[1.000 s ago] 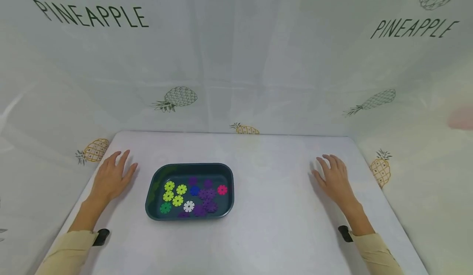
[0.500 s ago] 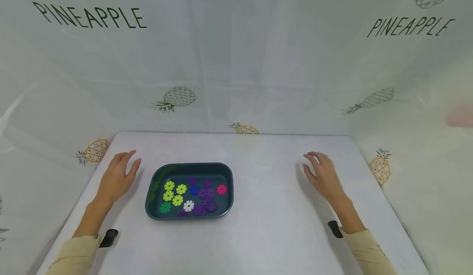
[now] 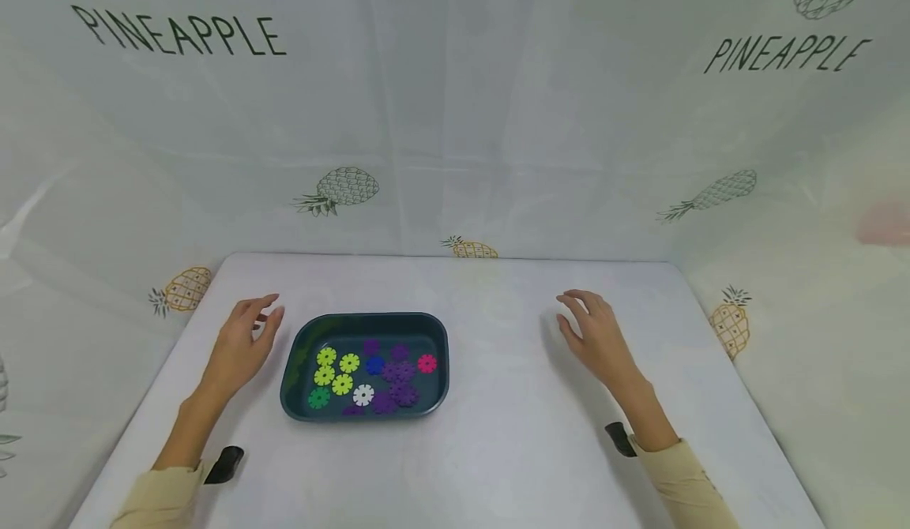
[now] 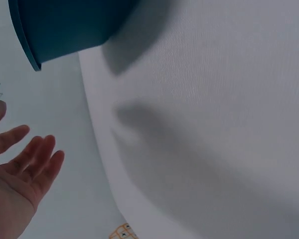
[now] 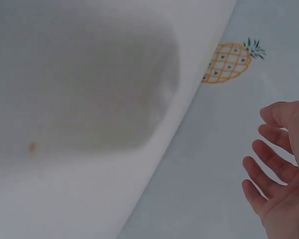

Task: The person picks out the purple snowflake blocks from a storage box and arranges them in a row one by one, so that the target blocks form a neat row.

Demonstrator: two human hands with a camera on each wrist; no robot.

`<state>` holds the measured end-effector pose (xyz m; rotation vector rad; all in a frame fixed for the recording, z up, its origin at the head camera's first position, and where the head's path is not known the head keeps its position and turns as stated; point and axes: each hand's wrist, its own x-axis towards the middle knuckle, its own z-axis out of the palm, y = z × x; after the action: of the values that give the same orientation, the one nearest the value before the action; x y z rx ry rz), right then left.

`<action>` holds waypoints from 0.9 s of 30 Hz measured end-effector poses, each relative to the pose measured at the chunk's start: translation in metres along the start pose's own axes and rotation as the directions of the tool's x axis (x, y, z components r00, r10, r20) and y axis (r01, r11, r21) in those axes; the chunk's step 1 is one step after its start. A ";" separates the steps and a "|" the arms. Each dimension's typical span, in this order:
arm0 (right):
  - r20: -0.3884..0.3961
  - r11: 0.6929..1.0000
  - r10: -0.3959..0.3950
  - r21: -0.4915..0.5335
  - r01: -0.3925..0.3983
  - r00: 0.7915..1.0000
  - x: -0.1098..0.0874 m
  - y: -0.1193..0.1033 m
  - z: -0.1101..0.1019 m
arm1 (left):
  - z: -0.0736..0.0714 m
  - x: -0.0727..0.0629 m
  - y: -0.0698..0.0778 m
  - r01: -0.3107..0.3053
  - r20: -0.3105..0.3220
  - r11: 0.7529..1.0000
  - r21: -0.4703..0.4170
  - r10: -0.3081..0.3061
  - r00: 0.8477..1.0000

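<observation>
A dark teal tray stands on the white table, left of the middle. Inside lie several small notched plastic discs: yellow discs and a green disc at left, a white disc, a blue disc, purple discs and a pink disc. My left hand hovers just left of the tray, fingers loosely bent, holding nothing; its fingers also show in the left wrist view beside the tray's side. My right hand hovers over the table's right half, fingers relaxed and apart from the thumb, with nothing in it.
The white table ends at a back edge against a pale curtain printed with pineapples, which also hangs along both sides. A black wrist strap sits at the left cuff and another strap at the right.
Both hands have moved inward: the left hand to the right, closer to the tray, and the right hand to the left. The tray and discs stay where they were.
</observation>
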<state>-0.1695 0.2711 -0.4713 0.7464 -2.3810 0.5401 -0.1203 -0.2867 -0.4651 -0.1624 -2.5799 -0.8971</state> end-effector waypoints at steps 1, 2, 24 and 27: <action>0.000 1.000 -0.004 0.001 0.004 1.000 0.001 -0.003 0.001 | 0.001 -0.001 0.001 -0.002 0.002 1.000 -0.004 0.002 1.000; 0.000 1.000 -0.009 0.003 0.009 1.000 0.002 -0.005 0.001 | 0.001 -0.002 0.002 -0.003 0.004 1.000 -0.009 0.004 1.000; 0.069 0.990 -0.080 0.121 0.071 0.994 0.031 -0.067 0.028 | 0.020 -0.022 0.012 0.026 0.041 0.991 -0.133 -0.021 0.999; 0.091 0.988 -0.085 0.137 0.072 0.992 0.035 -0.076 0.033 | 0.020 -0.023 0.011 0.062 0.059 0.985 -0.163 -0.053 0.997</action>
<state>-0.1598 0.1826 -0.4594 0.9418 -2.4102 0.6484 -0.1035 -0.2647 -0.4823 -0.1619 -2.5710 -1.1424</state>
